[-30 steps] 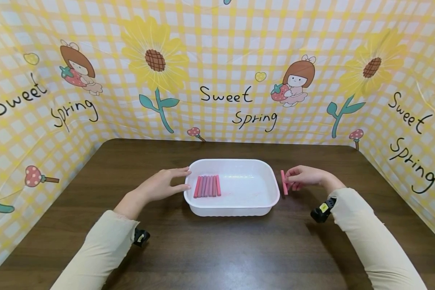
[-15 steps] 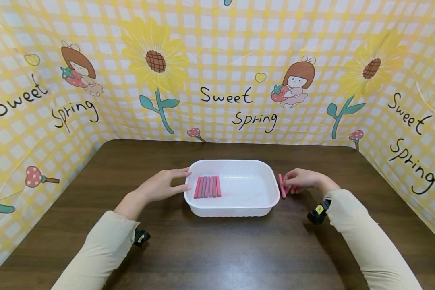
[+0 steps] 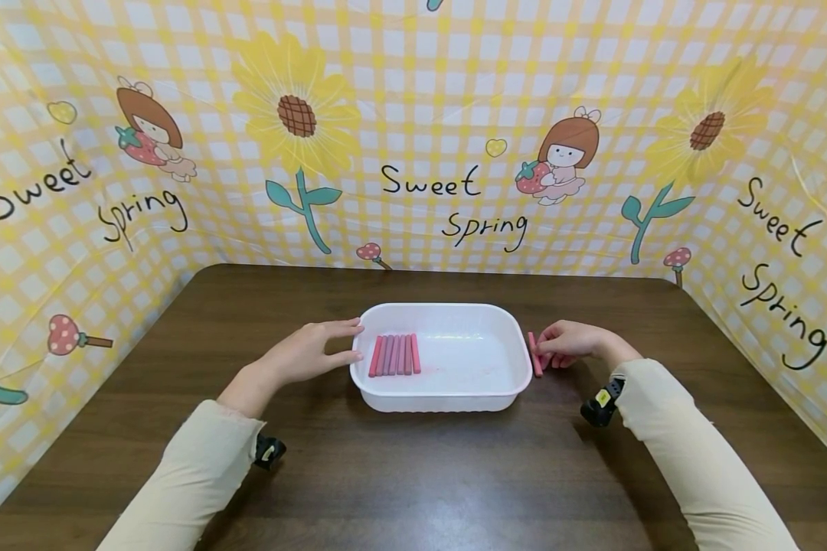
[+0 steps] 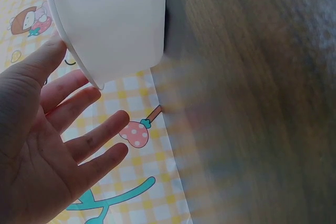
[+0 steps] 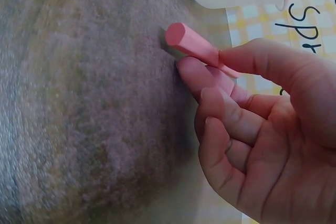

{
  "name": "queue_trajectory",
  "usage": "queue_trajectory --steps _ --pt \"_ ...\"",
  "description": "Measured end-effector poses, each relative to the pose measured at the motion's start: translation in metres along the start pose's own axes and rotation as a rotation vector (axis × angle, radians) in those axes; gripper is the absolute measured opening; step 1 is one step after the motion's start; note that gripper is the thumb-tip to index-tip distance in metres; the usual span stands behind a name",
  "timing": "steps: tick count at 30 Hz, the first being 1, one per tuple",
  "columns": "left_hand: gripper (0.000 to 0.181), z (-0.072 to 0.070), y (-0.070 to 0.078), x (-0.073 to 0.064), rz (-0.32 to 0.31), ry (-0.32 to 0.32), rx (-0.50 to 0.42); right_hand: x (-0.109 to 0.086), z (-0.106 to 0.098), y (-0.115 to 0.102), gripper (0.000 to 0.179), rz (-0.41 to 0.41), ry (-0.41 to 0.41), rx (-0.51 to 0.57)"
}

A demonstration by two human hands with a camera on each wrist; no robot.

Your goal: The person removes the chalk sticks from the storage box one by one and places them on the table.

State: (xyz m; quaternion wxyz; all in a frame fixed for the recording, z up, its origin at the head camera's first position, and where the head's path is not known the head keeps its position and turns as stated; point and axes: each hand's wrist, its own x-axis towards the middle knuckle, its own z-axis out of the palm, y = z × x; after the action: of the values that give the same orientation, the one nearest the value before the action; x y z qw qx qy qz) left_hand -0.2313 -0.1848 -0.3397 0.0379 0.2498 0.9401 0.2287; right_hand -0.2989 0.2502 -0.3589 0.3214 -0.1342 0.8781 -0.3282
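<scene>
A white plastic tray (image 3: 448, 402) stands mid-table, with several pink and mauve chalk sticks (image 3: 394, 355) lined up side by side at its left end. My left hand (image 3: 310, 352) touches the tray's left rim with thumb and fingertips; in the left wrist view the fingers are spread and nearly straight. Just outside the right rim, my right hand (image 3: 573, 343) pinches a pink chalk stick (image 5: 193, 44) between thumb and fingers. That stick is low at the table; whether it rests on the wood is hard to tell.
The dark wooden table (image 3: 413, 474) runs back to a yellow checked cloth (image 3: 427, 99) that hangs behind and at both sides. Black wrist cameras sit at the left cuff (image 3: 269, 451) and the right cuff (image 3: 601, 403). Faint pink smudges mark the tray floor.
My right hand has shifted slightly left and toward me with the pink chalk stick, bringing it closer to the tray's right rim. The left hand, tray and row stay put.
</scene>
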Motion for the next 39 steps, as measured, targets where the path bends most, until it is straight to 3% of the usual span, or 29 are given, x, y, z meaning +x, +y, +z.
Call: queue_trajectory --steps 25,39 --pt "0.058 -0.0005 -0.0008 0.0018 -0.003 0.001 0.004 0.0048 0.003 -0.0034 0.02 0.044 0.019 -0.014" --pt "0.058 0.0006 -0.0007 0.0008 -0.001 0.003 0.008 -0.0044 -0.0031 -0.0063 0.025 0.04 0.026 -0.027"
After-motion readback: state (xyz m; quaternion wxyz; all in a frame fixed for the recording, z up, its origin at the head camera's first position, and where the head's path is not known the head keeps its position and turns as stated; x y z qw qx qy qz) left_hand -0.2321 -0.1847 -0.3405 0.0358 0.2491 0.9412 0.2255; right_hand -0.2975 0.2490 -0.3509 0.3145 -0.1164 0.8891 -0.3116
